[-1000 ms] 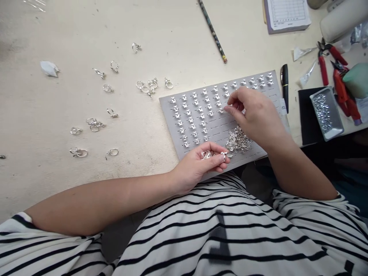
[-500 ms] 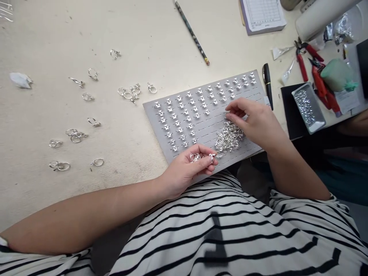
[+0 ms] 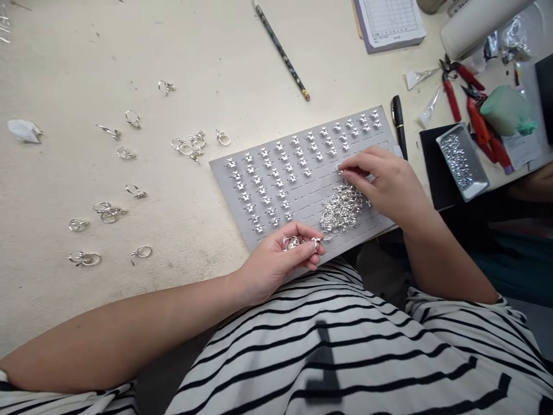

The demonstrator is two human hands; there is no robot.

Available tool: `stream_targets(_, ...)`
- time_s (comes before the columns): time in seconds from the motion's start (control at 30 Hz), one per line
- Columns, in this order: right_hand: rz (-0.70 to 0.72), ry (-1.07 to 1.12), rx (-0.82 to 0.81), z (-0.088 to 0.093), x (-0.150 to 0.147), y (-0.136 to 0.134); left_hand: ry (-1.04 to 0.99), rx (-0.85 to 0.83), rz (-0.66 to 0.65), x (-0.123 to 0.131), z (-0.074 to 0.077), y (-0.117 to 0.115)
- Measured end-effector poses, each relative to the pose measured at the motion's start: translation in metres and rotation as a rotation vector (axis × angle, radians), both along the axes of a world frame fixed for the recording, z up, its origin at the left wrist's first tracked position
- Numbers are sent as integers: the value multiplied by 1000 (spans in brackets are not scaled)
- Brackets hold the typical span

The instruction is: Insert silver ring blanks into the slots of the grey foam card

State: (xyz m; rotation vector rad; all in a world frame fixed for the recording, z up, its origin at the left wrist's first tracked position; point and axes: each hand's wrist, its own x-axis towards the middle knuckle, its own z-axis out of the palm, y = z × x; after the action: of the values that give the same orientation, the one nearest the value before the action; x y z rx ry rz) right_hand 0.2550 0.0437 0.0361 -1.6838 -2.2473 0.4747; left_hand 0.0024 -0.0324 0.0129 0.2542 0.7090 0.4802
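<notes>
A grey slotted display board (image 3: 224, 190) lies on the bench, holding rows of small silver clasps (image 3: 276, 167). A tangled heap of silver rings (image 3: 341, 208) sits on its lower right part. My right hand (image 3: 382, 181) is just above that heap, its thumb and forefinger pinching a tiny silver piece at the fingertips. Close to the board's front edge, my left hand (image 3: 280, 262) curls around a few silver rings (image 3: 291, 243) and a clasp. Loose silver ring-and-clasp pieces (image 3: 185, 145) lie on the bench left of the board.
A dark-patterned pencil (image 3: 281, 52) and a paper pad (image 3: 389, 20) lie beyond the board. To the right are a black pen (image 3: 398, 124), red-handled pliers (image 3: 451, 95), and a metal tray of silver pieces (image 3: 462, 161) on a black mat (image 3: 430, 167).
The view has shifted, so the board and bench sit further left in the frame. My right hand has moved slightly toward the heap, and my left hand stays curled around its rings.
</notes>
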Motion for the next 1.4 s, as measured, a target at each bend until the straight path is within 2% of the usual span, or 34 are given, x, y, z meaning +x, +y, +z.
stream_targets(0.13, -30, 26, -28, -2, 1, 7, -10, 11, 2, 0, -1, 0)
stream_targets(0.3, -215, 204, -157, 6, 12, 7, -28, -2, 4, -1, -3, -1)
stream_targets(0.4, -241, 294, -140, 7, 19, 9, -38, -9, 4, -2, -2, -1)
stream_targets(0.53, -215, 280, -93, 4, 27, 20, -28, -18, 6, -1, -1, -1)
stream_targets(0.77, -81, 131, -88, -1, 31, 38, -25, -15, 20, -1, 0, 0)
stream_targets(1.4, 81, -63, -151, 10, 31, 61, -14, -29, 12, -1, 1, 0)
